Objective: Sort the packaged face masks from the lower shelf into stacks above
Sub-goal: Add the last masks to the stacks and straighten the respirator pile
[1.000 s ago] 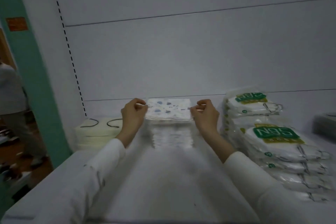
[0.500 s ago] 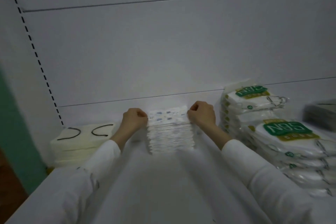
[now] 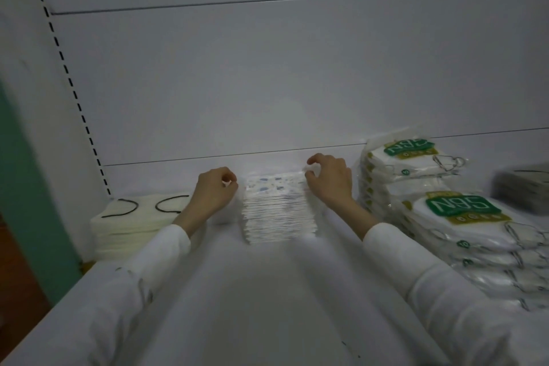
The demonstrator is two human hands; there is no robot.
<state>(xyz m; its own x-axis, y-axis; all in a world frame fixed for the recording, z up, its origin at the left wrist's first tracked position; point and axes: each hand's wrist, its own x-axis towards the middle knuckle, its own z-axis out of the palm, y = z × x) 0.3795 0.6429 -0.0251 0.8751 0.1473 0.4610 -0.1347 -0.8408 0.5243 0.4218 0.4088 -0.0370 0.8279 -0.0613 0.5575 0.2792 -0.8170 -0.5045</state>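
Note:
A tall stack of packaged masks stands on the white shelf against the back panel; its top packet is white with blue spots. My left hand sits just left of the stack with its fingers curled tight, holding nothing that I can see. My right hand hovers at the stack's top right corner with thumb and fingers spread and bent. A clear packet edge lies right beside its fingertips.
Two piles of N95 packets with green labels crowd the right side. A grey pile lies at the far right. Cream masks with black loops sit at the left, next to a green pillar.
The spotted packet went from held in the air between both hands down onto the stack. Both hands have since come off it, the left drawing aside and the right's fingers spreading.

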